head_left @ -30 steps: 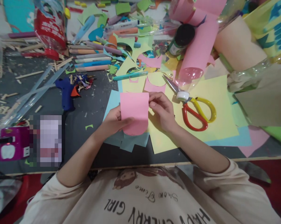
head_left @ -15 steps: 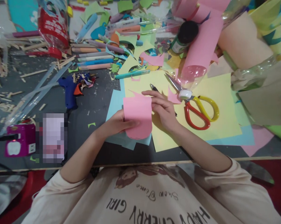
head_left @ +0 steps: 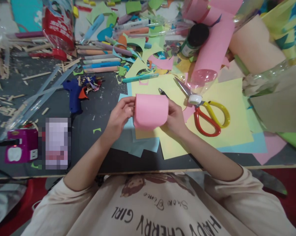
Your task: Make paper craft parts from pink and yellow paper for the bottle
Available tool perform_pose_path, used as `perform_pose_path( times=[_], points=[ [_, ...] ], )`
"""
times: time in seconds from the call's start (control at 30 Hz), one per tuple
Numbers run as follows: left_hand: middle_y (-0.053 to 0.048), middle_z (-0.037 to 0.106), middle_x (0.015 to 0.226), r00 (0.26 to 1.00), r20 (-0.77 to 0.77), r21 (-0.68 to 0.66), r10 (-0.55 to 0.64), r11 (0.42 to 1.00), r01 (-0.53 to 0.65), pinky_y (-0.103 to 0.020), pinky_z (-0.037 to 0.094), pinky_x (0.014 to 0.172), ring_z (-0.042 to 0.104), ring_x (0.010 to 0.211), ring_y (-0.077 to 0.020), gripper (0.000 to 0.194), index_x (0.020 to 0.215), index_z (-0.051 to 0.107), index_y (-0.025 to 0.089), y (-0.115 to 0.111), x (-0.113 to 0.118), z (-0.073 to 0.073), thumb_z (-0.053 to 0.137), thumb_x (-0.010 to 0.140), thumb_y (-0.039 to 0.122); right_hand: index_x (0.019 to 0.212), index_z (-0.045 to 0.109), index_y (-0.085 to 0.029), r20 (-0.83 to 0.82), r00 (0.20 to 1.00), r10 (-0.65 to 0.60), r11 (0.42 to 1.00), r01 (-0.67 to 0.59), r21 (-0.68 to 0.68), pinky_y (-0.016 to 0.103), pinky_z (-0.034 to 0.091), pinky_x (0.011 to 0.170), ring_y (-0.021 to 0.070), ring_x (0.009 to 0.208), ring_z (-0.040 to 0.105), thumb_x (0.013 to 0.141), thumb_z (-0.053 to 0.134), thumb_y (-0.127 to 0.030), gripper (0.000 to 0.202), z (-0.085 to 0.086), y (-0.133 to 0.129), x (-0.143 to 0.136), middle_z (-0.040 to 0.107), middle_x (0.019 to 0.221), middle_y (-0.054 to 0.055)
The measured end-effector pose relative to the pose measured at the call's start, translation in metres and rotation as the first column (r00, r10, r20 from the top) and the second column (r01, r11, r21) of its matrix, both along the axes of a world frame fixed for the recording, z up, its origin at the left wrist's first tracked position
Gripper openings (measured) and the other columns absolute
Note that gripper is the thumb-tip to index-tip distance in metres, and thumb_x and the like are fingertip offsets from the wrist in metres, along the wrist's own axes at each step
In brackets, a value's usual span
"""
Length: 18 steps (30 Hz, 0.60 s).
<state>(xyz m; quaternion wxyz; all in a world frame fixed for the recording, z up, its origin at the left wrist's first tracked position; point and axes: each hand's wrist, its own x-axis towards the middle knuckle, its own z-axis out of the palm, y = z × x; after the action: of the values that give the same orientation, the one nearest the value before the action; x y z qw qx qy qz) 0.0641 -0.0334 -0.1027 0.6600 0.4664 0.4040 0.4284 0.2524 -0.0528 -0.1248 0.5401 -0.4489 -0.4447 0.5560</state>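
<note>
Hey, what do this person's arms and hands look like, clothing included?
The left hand and right hand are ungloved, with bare forearms. Loose cream sleeves end near the elbows. The cream shirt carries dark lettering and a brownish printed figure.

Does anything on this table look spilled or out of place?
Two things. Wooden sticks are strewn across the left of the dark table, as if spilled. The blue glue gun lies with small scraps cluttered around its front end, an odd spot for them. The pink paper in the right hand shows no visible tear.
</note>
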Motion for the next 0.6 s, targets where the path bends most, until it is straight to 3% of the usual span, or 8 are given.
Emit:
perform_pose_path(
  times=[0.1, 0.2, 0.3, 0.5, 0.6],
  points=[
    [-0.002, 0.063, 0.096, 0.997, -0.043, 0.066, 0.063, 0.996, -0.06, -0.024, 0.051, 0.075, 0.062, 0.08, -0.0119, 0.051, 0.101, 0.055, 0.023, 0.002, -0.001, -0.005, 0.081, 0.067, 0.05, 0.11, 0.067, -0.029, 0.042, 0.999, 0.016, 1.0, -0.014, -0.028, 0.033, 0.053, 0.063, 0.0155, 0.071, 0.059, 0.077, 0.074, -0.044, 0.037, -0.003, 0.0, 0.001, 0.069, 0.091, 0.001],
    [-0.002, 0.062, 0.099, 0.993, -0.085, 0.121, 0.085, 0.99, -0.074, -0.024, 0.052, 0.077, 0.062, 0.08, -0.0108, 0.045, 0.096, 0.053, 0.023, 0.002, -0.001, -0.008, 0.082, 0.068, 0.043, 0.127, 0.059, -0.035, 0.07, 0.995, 0.066, 0.997, -0.064, -0.038, 0.028, 0.047, 0.054, 0.0104, 0.06, 0.05, 0.08, 0.071, -0.042, 0.048, -0.001, 0.001, 0.003, 0.068, 0.115, 0.003],
    [-0.003, 0.062, 0.104, 0.987, -0.125, 0.162, 0.099, 0.984, -0.078, -0.023, 0.052, 0.075, 0.062, 0.084, -0.012, 0.041, 0.094, 0.055, 0.022, 0.002, 0.001, -0.008, 0.081, 0.07, 0.043, 0.13, 0.057, -0.036, 0.102, 0.988, 0.114, 0.993, -0.112, -0.024, 0.026, 0.043, 0.048, 0.0073, 0.056, 0.044, 0.081, 0.07, -0.041, 0.051, 0.003, 0.0, 0.003, 0.06, 0.136, 0.003],
    [-0.004, 0.056, 0.12, 0.959, -0.153, 0.331, 0.238, 0.927, -0.177, -0.023, 0.051, 0.077, 0.057, 0.115, -0.0186, 0.049, 0.111, 0.055, 0.028, 0.004, -0.001, -0.014, 0.081, 0.071, 0.041, 0.134, 0.056, -0.037, 0.157, 0.974, 0.161, 0.987, -0.163, 0.002, 0.027, 0.043, 0.048, 0.0081, 0.058, 0.048, 0.084, 0.067, -0.043, 0.052, 0.003, -0.002, 0.004, 0.059, 0.131, 0.003],
    [-0.004, 0.055, 0.118, 0.956, -0.157, 0.376, 0.246, 0.91, -0.172, -0.024, 0.051, 0.074, 0.059, 0.107, -0.017, 0.045, 0.111, 0.055, 0.029, 0.004, -0.001, -0.015, 0.079, 0.075, 0.041, 0.135, 0.055, -0.039, 0.155, 0.971, 0.183, 0.982, -0.188, 0.014, 0.028, 0.044, 0.049, 0.0083, 0.058, 0.049, 0.085, 0.065, -0.04, 0.051, 0.002, -0.002, 0.004, 0.056, 0.134, 0.003]
  ],
)
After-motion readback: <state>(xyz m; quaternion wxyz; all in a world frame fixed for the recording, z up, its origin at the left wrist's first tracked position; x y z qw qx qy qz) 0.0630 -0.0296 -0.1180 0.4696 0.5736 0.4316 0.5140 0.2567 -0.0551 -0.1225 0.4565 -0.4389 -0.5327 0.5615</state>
